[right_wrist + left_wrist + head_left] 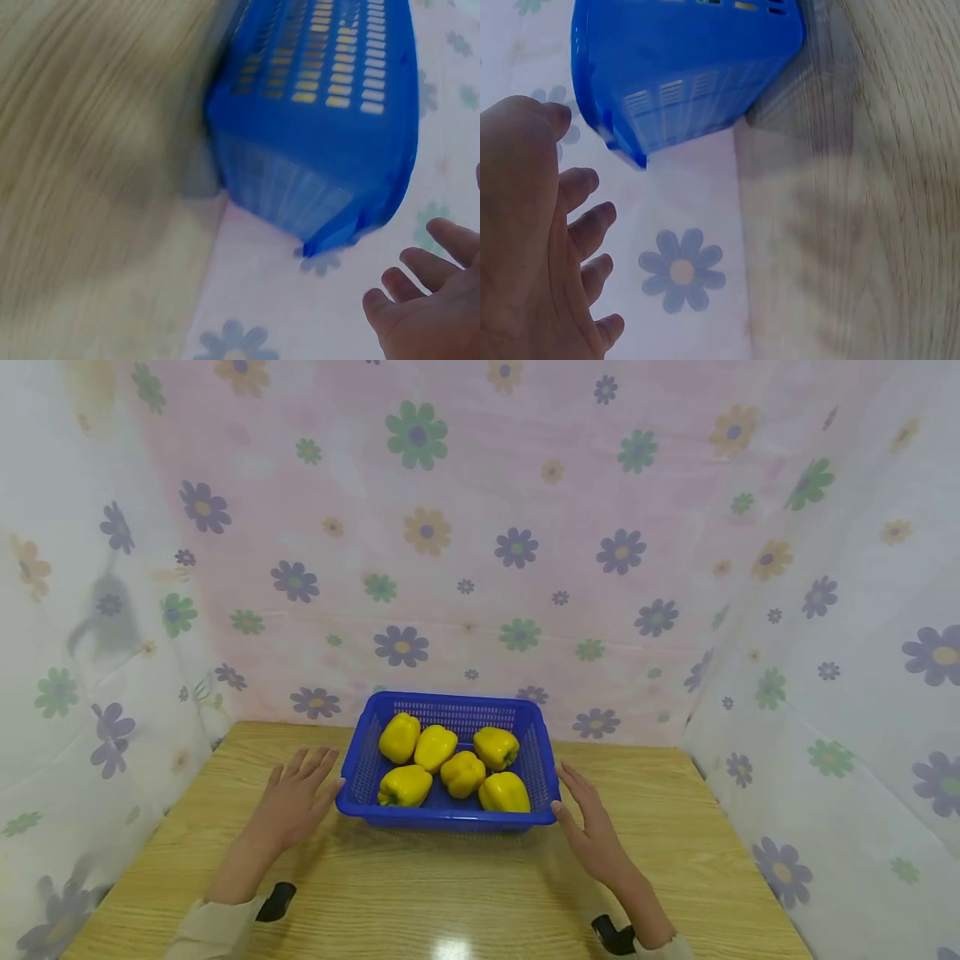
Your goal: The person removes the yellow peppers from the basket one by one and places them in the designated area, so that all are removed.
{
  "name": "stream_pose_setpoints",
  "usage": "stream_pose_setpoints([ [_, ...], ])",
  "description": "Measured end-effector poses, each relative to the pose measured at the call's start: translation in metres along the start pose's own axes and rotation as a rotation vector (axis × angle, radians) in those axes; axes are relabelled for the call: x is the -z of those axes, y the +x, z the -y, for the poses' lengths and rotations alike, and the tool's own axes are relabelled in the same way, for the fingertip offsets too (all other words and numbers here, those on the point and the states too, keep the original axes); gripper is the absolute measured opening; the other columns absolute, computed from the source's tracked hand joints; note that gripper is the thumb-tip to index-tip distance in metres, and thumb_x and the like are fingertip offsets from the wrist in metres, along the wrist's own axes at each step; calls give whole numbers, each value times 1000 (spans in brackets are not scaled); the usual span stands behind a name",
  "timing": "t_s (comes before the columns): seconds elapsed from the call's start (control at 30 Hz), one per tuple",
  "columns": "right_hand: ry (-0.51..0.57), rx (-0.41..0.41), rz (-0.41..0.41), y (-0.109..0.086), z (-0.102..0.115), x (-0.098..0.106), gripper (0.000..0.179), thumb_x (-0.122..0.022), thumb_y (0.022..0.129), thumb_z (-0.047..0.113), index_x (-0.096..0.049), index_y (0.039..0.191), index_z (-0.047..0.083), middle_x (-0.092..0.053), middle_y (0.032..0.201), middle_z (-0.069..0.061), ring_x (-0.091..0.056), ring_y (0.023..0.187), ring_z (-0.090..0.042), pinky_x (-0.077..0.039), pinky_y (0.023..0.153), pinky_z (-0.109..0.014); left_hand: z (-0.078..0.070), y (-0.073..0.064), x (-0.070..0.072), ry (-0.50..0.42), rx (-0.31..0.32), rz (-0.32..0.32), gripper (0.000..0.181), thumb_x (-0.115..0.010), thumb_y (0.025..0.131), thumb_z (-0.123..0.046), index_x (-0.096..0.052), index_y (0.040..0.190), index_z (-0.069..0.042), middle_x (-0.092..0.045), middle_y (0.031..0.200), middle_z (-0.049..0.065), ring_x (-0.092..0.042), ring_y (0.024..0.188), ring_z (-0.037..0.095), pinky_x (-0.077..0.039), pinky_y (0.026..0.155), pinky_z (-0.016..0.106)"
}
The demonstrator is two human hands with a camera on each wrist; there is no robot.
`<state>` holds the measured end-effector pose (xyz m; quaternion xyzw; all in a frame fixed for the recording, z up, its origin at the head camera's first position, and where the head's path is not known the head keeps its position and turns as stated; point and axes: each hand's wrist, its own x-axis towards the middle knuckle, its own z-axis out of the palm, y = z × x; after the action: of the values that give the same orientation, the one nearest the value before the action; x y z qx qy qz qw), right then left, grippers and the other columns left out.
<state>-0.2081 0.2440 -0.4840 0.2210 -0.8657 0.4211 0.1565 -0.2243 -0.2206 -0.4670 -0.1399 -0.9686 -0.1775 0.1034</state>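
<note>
A blue plastic basket (pixel 450 815) with slotted walls stands on the wooden table, several yellow bell peppers (pixel 462 774) lying in it. My left hand (pixel 288 806) is at the basket's left side, fingers spread and thumb tip right by the rim. In the left wrist view that hand (pixel 532 225) appears beside the basket's end wall (pixel 690 75) with nothing in its grasp. At the opposite end, my right hand (pixel 596 835) has its fingers extended close to the right rim. The right wrist view shows its fingers (pixel 431 266) apart from the basket (pixel 315 142).
The wooden table (pixel 405 893) reaches back to a pink and white flowered cloth (pixel 465 635) hung behind it. Similar cloth covers the left side (pixel 60 635) and right side (pixel 840 668). Dark straps (pixel 277 902) sit at both wrists.
</note>
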Motion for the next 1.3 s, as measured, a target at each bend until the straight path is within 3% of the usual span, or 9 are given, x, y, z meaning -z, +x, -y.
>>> stream_pose_setpoints([
  [0.23, 20, -16, 144, 19, 21, -16, 52, -57, 105, 20, -45, 154, 11, -29, 165, -20, -26, 150, -48, -27, 111, -75, -14, 4, -7, -1, -10, 11, 58, -44, 109, -36, -37, 157, -3, -36, 161, 21, -21, 150, 52, -15, 115, 75],
  [0.4, 20, -14, 217, 37, 27, -26, 51, -59, 104, 19, -46, 151, 3, -29, 163, -23, -26, 149, -49, -28, 112, -73, -20, 9, -13, -10, -8, 8, 58, -44, 109, -36, -37, 157, -5, -35, 162, 20, -20, 150, 51, -13, 116, 75],
  [0.7, -104, -89, 350, 61, 27, -37, 57, -57, 105, 20, -39, 153, -5, -31, 160, -30, -25, 150, -49, -27, 116, -69, -29, 11, -23, -17, 13, -31, 60, -49, 107, -37, -37, 158, -6, -34, 163, 18, -22, 152, 48, -12, 118, 72],
  [1.07, -170, -252, 403, 78, 29, -45, 56, -56, 104, 16, -39, 150, -10, -45, 152, -29, -41, 142, -46, -35, 115, -60, -27, 8, -36, -47, 2, -118, 60, -51, 106, -36, -41, 156, -4, -36, 162, 19, -22, 152, 46, -16, 118, 71],
  [1.3, -102, -306, 374, 85, 25, -44, 56, -58, 99, 5, -39, 149, -12, -45, 151, -31, -53, 132, -46, -45, 108, -58, -27, 8, -40, -71, -4, -140, 62, -52, 105, -39, -41, 155, -4, -37, 161, 21, -24, 150, 48, -17, 116, 73],
])
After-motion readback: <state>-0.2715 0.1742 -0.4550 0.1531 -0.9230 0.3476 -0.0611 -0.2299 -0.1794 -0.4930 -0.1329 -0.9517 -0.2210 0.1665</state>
